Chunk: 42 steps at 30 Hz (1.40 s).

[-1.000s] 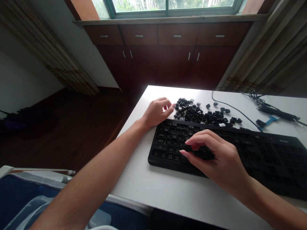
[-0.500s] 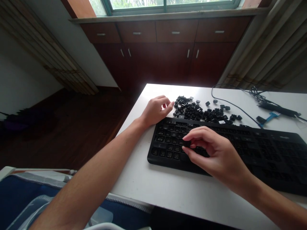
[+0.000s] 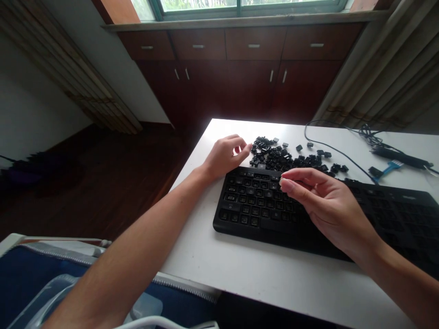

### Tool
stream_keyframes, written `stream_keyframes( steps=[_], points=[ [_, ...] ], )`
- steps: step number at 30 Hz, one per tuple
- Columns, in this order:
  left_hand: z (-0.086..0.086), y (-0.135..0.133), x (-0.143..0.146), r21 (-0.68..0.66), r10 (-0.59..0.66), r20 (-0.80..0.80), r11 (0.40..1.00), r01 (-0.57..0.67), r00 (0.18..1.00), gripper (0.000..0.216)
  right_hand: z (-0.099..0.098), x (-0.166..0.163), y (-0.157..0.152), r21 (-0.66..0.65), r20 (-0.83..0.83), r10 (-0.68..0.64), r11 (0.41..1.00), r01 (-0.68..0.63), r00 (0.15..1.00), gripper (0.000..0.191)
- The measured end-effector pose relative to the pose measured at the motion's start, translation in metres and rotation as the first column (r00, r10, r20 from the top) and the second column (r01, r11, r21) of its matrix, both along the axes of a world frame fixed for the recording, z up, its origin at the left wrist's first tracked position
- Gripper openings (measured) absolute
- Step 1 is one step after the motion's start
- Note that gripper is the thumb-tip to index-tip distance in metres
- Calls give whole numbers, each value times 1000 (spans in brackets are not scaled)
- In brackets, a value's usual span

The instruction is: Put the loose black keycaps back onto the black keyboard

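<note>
Keyboard (image 3: 260,208), one, black: flat on the white table (image 3: 247,269), serving as landmark. Many positions at its left end show bare sockets; a few keycaps are seated, including a wide one (image 3: 230,206) at the left edge.

Right hand (image 3: 325,201): above the keyboard's middle. Thumb and forefinger brought together at the tips; whether a keycap sits between them cannot be made out.

Left hand (image 3: 226,155): just beyond the keyboard's far left corner, fingers loosely curled, thumb tip near forefinger tip, beside the heap. Whether anything is pinched there is unclear.

Keycap heap (image 3: 279,157), black, jumbled: along the keyboard's far side, its near edge close to the frame. Loose single keycaps, one (image 3: 299,148) among them, lie farther beyond the keyboard.

Blue brush (image 3: 390,167) and dark elongated tool (image 3: 404,157): beyond the keyboard's far right part, near the coiled cable (image 3: 366,133).

Hazards, as judged: a small cap held only by fingertips could slip and drop onto the keyboard — a light or off-centre pinch would cause it. The left hand, so near the heap, could scatter pieces if nudged. Black caps against a black frame invite misreading of a socket — dim light being the cause.
</note>
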<state>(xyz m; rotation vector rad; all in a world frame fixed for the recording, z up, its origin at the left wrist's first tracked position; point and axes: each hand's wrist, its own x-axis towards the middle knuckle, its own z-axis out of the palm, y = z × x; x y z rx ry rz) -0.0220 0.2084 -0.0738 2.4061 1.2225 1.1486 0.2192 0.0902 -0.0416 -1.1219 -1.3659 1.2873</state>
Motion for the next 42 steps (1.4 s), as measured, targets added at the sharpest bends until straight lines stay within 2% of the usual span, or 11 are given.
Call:
stream_keyframes(
  steps=[6,11,17,19,23,25,29,32,35,38,42],
  points=[
    [8,-2,0,-25,-25,9,999,25,1000,32,3,-9,-10,156,183,45,985,-74,982,31],
    [12,-4,-1,-33,-75,-17,997,74,997,34,-4,-17,-16,307,404,85,925,-223,911,25],
    [24,-8,-4,-101,-195,-28,976,191,980,36,-7,-24,-20,376,543,109,855,-357,833,24],
    [31,-10,-7,-184,-251,-22,952,243,968,37,-7,-25,-20,384,561,109,844,-375,821,21],
    [48,-17,-13,-385,-393,6,848,365,920,38,-6,-23,-20,405,608,79,825,-394,790,20],
    [54,-20,-15,-440,-429,34,805,398,903,37,-5,-21,-20,399,617,59,836,-377,784,23],
    [62,-25,-14,-493,-505,11,748,444,863,33,-7,-20,-20,326,588,50,899,-293,807,34],
    [64,-29,-11,-478,-572,-38,730,488,819,26,-9,-21,-21,305,561,40,918,-251,827,28],
    [65,-34,-6,-466,-596,-76,730,500,799,22,-9,-22,-21,258,535,46,942,-215,843,27],
    [65,-38,-2,-456,-586,-140,754,473,798,27,-8,-23,-22,216,499,57,958,-187,865,29],
    [63,-41,1,-423,-562,-220,791,441,797,35,-10,-22,-24,222,514,69,952,-210,855,28]
  ],
)
